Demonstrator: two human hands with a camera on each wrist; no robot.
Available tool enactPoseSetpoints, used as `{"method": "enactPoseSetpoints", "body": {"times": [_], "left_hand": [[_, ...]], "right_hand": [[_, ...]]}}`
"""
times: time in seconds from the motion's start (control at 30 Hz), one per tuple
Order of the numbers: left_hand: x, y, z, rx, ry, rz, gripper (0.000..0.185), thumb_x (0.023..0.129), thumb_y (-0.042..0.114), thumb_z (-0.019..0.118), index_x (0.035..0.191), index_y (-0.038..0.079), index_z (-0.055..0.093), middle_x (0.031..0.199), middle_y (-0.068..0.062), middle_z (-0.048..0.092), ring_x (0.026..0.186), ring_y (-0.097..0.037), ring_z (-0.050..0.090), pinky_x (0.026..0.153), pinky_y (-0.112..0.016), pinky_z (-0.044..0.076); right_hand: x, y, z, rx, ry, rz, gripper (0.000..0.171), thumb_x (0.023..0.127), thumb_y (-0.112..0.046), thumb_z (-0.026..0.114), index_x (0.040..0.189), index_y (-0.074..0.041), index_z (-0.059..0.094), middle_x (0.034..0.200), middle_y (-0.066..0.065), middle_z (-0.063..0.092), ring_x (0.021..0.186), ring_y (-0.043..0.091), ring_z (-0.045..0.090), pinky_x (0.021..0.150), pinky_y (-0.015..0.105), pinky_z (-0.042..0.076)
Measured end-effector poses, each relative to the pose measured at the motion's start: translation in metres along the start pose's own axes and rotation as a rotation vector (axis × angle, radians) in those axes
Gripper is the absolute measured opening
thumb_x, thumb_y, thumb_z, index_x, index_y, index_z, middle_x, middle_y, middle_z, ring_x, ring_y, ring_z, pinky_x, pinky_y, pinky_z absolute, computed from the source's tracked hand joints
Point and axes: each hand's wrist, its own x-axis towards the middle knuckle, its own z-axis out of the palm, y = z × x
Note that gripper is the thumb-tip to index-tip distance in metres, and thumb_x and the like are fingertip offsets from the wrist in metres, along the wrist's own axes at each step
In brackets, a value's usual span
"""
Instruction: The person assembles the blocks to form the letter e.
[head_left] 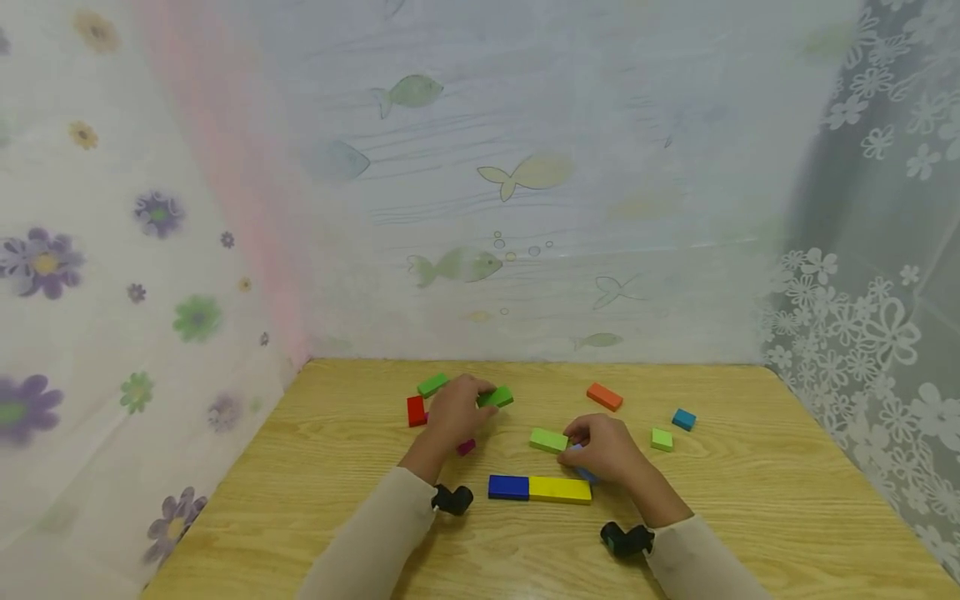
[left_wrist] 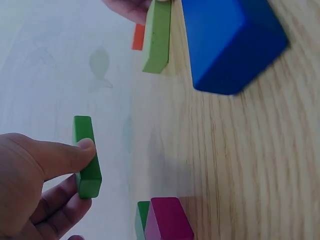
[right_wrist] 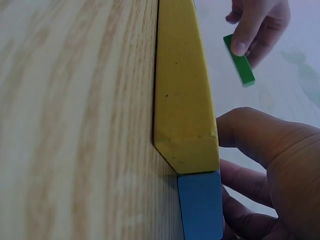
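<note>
Pinching a smooth green slab, left hand, right hand holding lime slab

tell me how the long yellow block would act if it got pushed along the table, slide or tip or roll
The yellow block lies flat on its broad face on the wooden table, so it would probably slide rather than tip. Its squared edges make rolling unlikely. It looks rigid and painted smooth, so it should not bend. End to end with the dark blue block, a lengthwise push would likely shove that too.

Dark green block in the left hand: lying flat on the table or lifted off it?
Lifted. The left hand pinches the dark green block between thumb and fingers; both wrist views show it held clear of the table.
</note>
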Motion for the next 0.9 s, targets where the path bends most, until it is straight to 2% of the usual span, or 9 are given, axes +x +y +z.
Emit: {"method": "enactPoseSetpoints", "body": {"times": [0.23, 0.43, 0.57, 0.67, 0.9], "left_hand": [[-0.010, 0.006, -0.002, 0.053, 0.012, 0.051, 0.039, 0.082, 0.035, 0.074, 0.119, 0.027, 0.068, 0.110, 0.003, 0.063, 0.098, -0.016, 0.060, 0.081, -0.035, 0.050], [-0.016, 0.009, 0.001, 0.038, -0.023, 0.046, 0.037, 0.083, 0.032, 0.073, 0.120, 0.026, 0.068, 0.112, 0.003, 0.062, 0.104, -0.019, 0.058, 0.089, -0.041, 0.047], [-0.020, 0.012, 0.003, 0.033, -0.020, 0.039, 0.035, 0.083, 0.030, 0.074, 0.118, 0.026, 0.069, 0.112, 0.003, 0.063, 0.105, -0.021, 0.057, 0.091, -0.045, 0.045], [-0.023, 0.013, 0.004, 0.036, -0.015, 0.045, 0.034, 0.083, 0.029, 0.074, 0.117, 0.026, 0.070, 0.111, 0.003, 0.063, 0.105, -0.022, 0.058, 0.091, -0.047, 0.044], [-0.026, 0.017, 0.007, 0.063, -0.021, 0.059, 0.033, 0.082, 0.029, 0.075, 0.114, 0.026, 0.071, 0.109, 0.003, 0.064, 0.103, -0.021, 0.058, 0.083, -0.041, 0.046]], "right_hand": [[0.000, 0.001, 0.000, -0.002, 0.003, 0.006, 0.031, 0.071, -0.029, 0.084, 0.097, -0.018, 0.072, 0.087, -0.004, 0.065, 0.080, 0.009, 0.057, 0.073, 0.031, 0.050], [0.001, 0.000, 0.000, 0.002, 0.003, 0.005, 0.030, 0.071, -0.029, 0.084, 0.096, -0.018, 0.072, 0.087, -0.005, 0.065, 0.079, 0.008, 0.057, 0.072, 0.031, 0.050], [0.001, -0.001, 0.000, -0.002, 0.001, 0.010, 0.030, 0.071, -0.029, 0.084, 0.096, -0.018, 0.072, 0.087, -0.005, 0.065, 0.079, 0.008, 0.057, 0.072, 0.031, 0.050], [0.001, -0.001, 0.000, 0.001, 0.000, 0.012, 0.031, 0.071, -0.029, 0.084, 0.097, -0.018, 0.072, 0.087, -0.005, 0.065, 0.079, 0.009, 0.058, 0.072, 0.031, 0.050], [0.000, -0.001, -0.001, 0.001, 0.000, 0.009, 0.031, 0.071, -0.028, 0.084, 0.098, -0.017, 0.072, 0.088, -0.004, 0.065, 0.080, 0.009, 0.058, 0.073, 0.032, 0.051]]}}
